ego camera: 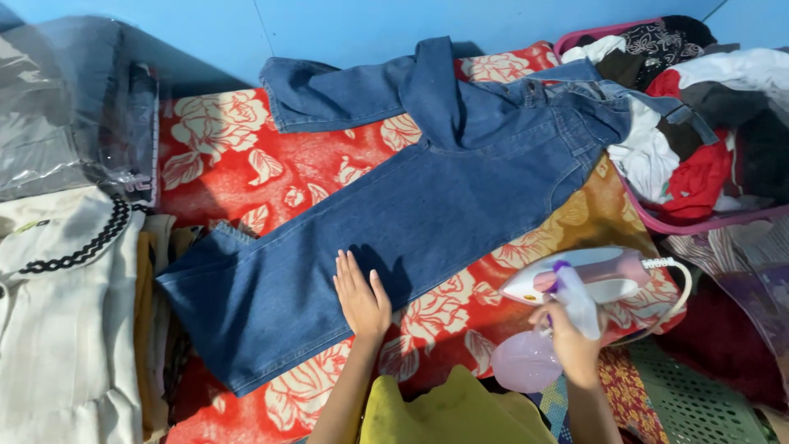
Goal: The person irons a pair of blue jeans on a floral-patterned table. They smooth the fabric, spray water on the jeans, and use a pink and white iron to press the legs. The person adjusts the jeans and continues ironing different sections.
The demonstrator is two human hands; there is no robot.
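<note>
A pair of blue jeans (427,205) lies spread across a red blanket with cream flowers (238,164); one leg is folded back near the top. My left hand (362,298) rests flat on the lower leg, fingers together and extended. My right hand (571,341) grips a spray bottle (542,349) with a translucent lilac body and white nozzle, held just above the blanket's near edge. A white and pink clothes iron (592,275) sits right behind that hand, its white cord looping to the right.
A pink-rimmed basket (682,222) heaped with mixed clothes stands at the upper right. Folded cream garments (66,329) are stacked on the left, clear plastic bags (66,123) above them. A green plastic crate (699,403) sits at the lower right. A blue wall runs behind.
</note>
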